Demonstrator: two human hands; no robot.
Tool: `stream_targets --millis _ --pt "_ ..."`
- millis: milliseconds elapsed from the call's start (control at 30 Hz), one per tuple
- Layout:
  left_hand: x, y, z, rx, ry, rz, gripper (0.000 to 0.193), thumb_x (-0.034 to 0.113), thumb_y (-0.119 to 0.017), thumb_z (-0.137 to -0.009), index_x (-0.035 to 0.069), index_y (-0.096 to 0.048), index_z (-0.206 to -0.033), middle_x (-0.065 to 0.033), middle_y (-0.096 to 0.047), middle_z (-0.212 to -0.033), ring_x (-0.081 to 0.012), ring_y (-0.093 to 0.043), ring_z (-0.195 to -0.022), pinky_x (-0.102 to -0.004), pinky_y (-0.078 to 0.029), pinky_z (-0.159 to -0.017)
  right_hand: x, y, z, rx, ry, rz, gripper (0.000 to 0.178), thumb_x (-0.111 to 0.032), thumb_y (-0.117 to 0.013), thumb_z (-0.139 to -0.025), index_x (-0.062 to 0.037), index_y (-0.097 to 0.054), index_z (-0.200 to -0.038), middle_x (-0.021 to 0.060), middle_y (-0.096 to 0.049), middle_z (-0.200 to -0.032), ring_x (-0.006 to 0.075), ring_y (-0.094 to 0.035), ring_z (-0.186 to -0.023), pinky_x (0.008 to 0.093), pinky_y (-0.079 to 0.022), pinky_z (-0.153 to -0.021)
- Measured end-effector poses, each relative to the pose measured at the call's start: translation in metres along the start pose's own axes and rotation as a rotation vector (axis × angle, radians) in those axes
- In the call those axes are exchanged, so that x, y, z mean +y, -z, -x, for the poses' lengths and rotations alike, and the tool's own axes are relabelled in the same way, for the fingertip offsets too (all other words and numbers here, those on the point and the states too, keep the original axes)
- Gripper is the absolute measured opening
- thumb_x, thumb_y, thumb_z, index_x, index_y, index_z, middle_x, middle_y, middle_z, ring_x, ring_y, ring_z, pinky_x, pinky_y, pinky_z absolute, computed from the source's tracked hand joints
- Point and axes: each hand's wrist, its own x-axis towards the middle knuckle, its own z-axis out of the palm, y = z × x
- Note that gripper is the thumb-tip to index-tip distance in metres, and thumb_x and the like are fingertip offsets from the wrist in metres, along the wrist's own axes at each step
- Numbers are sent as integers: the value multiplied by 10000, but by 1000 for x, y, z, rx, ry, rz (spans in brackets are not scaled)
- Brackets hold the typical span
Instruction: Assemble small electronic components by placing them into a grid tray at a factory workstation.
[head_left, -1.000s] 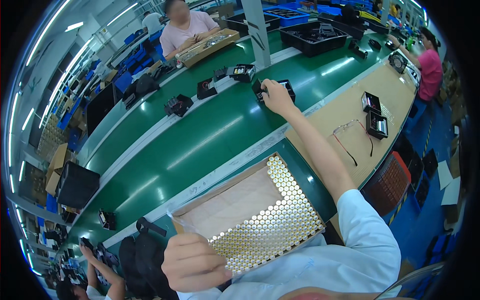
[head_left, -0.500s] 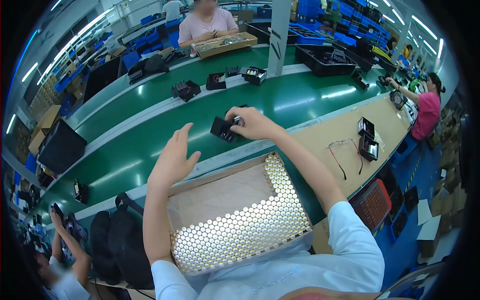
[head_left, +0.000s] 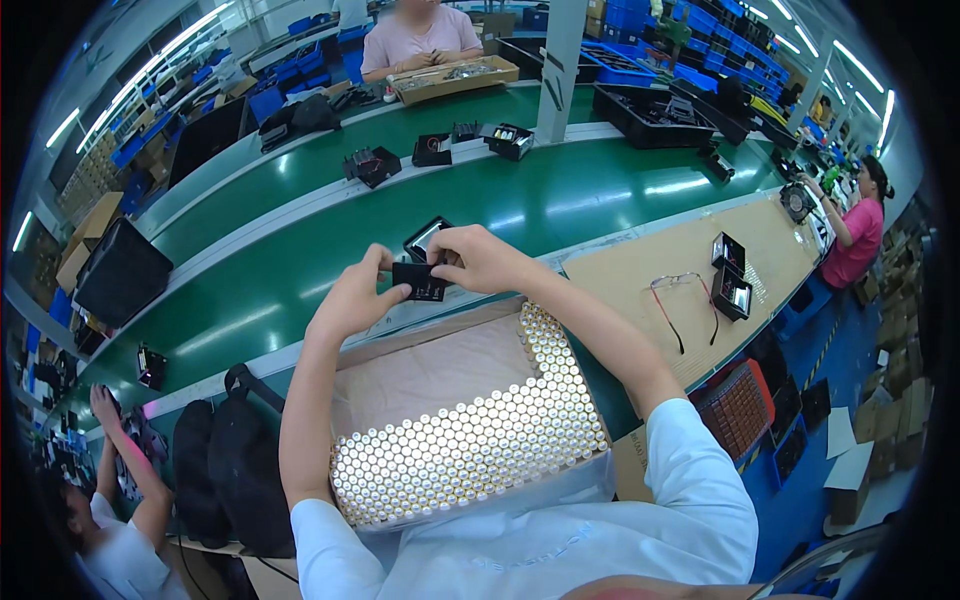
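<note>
Above the far rim of a carton packed with upright cylindrical batteries, both hands hold a small black plastic battery case. My left hand pinches the left edge of its flat black panel between thumb and fingers. On the right edge, my right hand grips with thumb and curled fingertips. Behind the panel, a black-rimmed part with a shiny silvery inside shows; whether it is joined to the panel is partly hidden by the fingers. Batteries fill the carton's near and right parts, and brown lining shows at the far left.
A green conveyor belt runs across, with several black cases along its far divider. Eyeglasses and open black cases lie on the brown board at right. A black bag sits left. Co-workers are around.
My right hand has brought the black case nearer and slightly left. My left hand, open before, has closed on its edge. The case's silvery inside now shows.
</note>
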Motion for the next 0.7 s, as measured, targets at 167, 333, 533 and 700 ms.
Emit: stream_targets --millis 167,333,533,700 --pt "19 2 8 91 57 165 370 22 -675 -832 75 -525 -1166 -112 -679 -1010 -241 -647 -819 -346 -500 -785 -6 -3 6 -3 34 -93 172 17 -668 -799 -19 -666 -968 76 -697 -957 192 -614 -739 280 -513 -678" --pt "-16 -14 -10 162 -79 361 265 -70 -618 -834 30 -557 -1071 -69 -642 -867 -158 -598 -743 -288 -493 -740 -17 26 14 -118 215 45 182 -1 -648 -819 -25 -667 -999 66 -696 -1031 206 -631 -788 287 -524 -686" --pt "-29 -11 -13 185 -6 522 181 19 -585 -907 45 -583 -1086 -74 -621 -877 -128 -514 -754 -253 -441 -700 -75 63 37 -289 113 200 218 -18 -634 -798 -27 -657 -1015 64 -686 -1073 238 -632 -851 330 -528 -735" --pt "-35 -14 -22 180 32 585 172 70 -573 -933 52 -576 -1104 -64 -613 -869 -109 -491 -750 -227 -403 -667 -67 48 79 -640 139 171 260 -5 -612 -750 -21 -650 -1007 82 -683 -1014 290 -620 -833 373 -521 -775"
